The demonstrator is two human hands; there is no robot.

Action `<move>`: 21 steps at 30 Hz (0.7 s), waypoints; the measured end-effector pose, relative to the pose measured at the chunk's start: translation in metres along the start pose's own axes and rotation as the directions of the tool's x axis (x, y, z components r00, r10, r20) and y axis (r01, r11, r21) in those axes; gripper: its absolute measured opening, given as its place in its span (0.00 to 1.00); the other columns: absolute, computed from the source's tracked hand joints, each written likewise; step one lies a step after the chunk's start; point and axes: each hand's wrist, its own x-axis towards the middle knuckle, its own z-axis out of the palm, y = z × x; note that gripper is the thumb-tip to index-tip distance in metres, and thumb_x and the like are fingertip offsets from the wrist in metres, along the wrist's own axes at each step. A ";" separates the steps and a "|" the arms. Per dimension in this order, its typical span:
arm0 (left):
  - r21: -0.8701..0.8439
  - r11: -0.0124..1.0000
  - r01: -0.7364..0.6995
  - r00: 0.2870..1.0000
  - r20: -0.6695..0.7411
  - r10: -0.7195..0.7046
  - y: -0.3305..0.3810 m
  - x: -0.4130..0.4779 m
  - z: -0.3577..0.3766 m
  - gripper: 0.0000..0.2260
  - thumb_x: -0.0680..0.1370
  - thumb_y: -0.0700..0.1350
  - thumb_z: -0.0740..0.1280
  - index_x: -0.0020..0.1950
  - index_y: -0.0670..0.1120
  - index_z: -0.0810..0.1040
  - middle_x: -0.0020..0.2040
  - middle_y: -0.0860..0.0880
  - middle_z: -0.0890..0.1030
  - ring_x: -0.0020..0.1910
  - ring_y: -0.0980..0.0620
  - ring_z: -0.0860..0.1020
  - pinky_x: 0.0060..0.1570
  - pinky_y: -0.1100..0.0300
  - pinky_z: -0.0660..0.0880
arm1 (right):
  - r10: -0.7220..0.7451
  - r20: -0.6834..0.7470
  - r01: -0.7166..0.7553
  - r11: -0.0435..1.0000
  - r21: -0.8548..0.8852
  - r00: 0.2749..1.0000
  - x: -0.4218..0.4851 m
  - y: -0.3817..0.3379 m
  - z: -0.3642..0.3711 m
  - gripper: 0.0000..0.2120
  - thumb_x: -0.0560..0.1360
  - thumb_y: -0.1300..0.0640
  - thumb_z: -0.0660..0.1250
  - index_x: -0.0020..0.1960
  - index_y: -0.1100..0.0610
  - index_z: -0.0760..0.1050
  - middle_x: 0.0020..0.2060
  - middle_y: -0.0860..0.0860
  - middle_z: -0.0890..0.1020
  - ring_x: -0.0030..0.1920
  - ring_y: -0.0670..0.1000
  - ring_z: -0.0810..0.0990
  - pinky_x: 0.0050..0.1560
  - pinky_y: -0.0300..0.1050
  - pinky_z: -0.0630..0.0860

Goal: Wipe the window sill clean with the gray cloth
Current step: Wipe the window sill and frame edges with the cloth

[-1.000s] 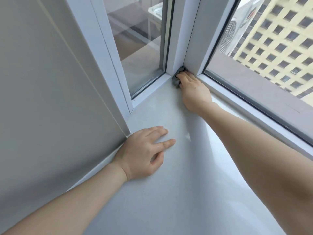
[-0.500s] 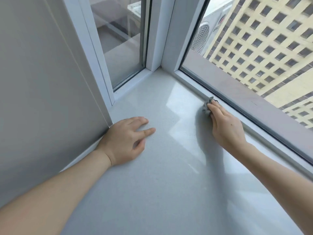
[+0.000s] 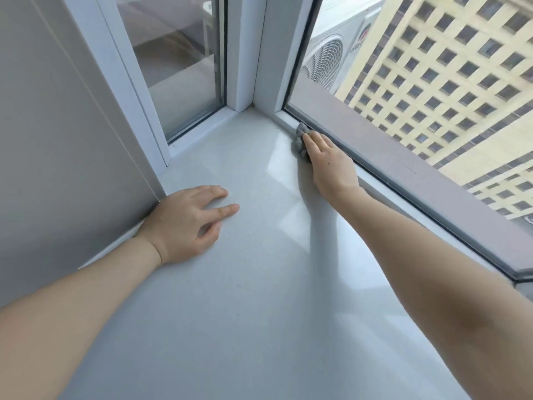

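A person leaned over a pale window sill (image 3: 259,298) set into a corner of white window frames (image 3: 248,53). The left hand (image 3: 187,223) lay flat, palm down, fingers loosely spread on the sill beside the gray wall (image 3: 57,140). The right hand (image 3: 328,163) pressed a bunched gray cloth (image 3: 301,140) against the sill's far edge, where it met the lower frame of the right-hand pane, near the corner; its fingers covered most of the cloth. Outside, an air-conditioning unit (image 3: 331,62) and a yellow building (image 3: 447,82) showed through the glass.
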 end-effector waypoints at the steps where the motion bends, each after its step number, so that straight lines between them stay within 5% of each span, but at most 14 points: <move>1: 0.014 1.000 0.005 1.000 0.006 -0.005 0.002 -0.001 -0.001 0.17 0.74 0.46 0.56 0.59 0.49 0.79 0.58 0.42 0.79 0.56 0.43 0.78 0.52 0.51 0.76 | 0.019 0.017 -0.019 1.000 -0.004 1.000 -0.019 0.013 0.000 0.24 0.80 0.63 0.50 0.76 0.58 0.55 0.76 0.51 0.59 0.75 0.51 0.56 0.69 0.48 0.63; 7: 0.117 0.984 0.135 0.990 0.016 -0.138 0.034 0.008 -0.008 0.21 0.69 0.44 0.53 0.50 0.44 0.82 0.51 0.40 0.82 0.48 0.40 0.81 0.44 0.47 0.78 | 0.177 0.031 -0.177 0.984 -0.003 0.984 -0.150 0.093 -0.005 0.25 0.78 0.58 0.44 0.74 0.58 0.59 0.74 0.54 0.63 0.74 0.54 0.62 0.68 0.51 0.67; 11: 0.118 0.985 0.126 0.992 -0.008 -0.126 0.068 0.010 -0.007 0.20 0.66 0.42 0.53 0.44 0.41 0.83 0.45 0.39 0.83 0.41 0.40 0.81 0.39 0.49 0.77 | 0.364 0.060 -0.366 0.930 0.033 0.930 -0.215 0.124 -0.007 0.23 0.79 0.64 0.53 0.74 0.59 0.59 0.74 0.55 0.63 0.74 0.55 0.61 0.66 0.55 0.70; 17: 0.074 0.993 0.090 0.995 -0.057 -0.086 0.113 0.011 -0.002 0.14 0.63 0.35 0.60 0.42 0.40 0.82 0.39 0.42 0.82 0.35 0.41 0.80 0.35 0.53 0.76 | 0.651 0.156 -0.653 0.756 -0.047 0.743 -0.284 0.141 -0.017 0.23 0.81 0.61 0.48 0.75 0.65 0.53 0.75 0.60 0.57 0.74 0.59 0.59 0.66 0.53 0.64; 21: 0.062 0.995 0.078 0.995 -0.074 -0.074 0.128 0.008 0.000 0.14 0.63 0.35 0.59 0.42 0.40 0.82 0.40 0.42 0.82 0.35 0.41 0.80 0.35 0.52 0.76 | 0.778 0.203 -0.803 0.590 0.090 0.594 -0.279 0.124 -0.037 0.16 0.78 0.65 0.49 0.62 0.64 0.68 0.64 0.63 0.73 0.58 0.64 0.74 0.52 0.52 0.69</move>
